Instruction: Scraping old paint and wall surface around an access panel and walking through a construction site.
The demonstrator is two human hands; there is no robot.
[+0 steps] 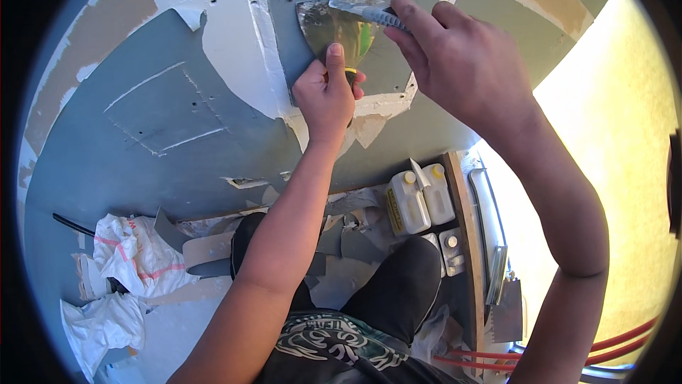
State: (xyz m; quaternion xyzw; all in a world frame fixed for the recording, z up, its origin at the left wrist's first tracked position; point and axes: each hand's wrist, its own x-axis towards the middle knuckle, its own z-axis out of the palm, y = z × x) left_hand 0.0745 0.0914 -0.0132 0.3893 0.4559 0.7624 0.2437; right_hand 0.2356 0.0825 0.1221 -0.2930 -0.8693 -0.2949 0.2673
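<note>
My left hand (328,103) is closed round the handle of a wide putty knife (334,34), thumb resting along its base, with the metal blade pointing up. My right hand (472,68), raised to the right of it, grips a grey utility knife (376,14). The tip of that cutter lies over the upper edge of the putty knife's blade; whether they touch I cannot tell. Behind both tools is a blue-grey square panel (387,75) with screws at its corners, set in the wall and bordered by white filler (266,64).
Torn board paper hangs from the blue-grey wall (92,142). Below stand white plastic jugs (408,206) with yellow caps, beside a wooden upright (465,256). White sacks (138,256) and board scraps (362,245) lie at floor level. Red hoses (490,363) run at lower right.
</note>
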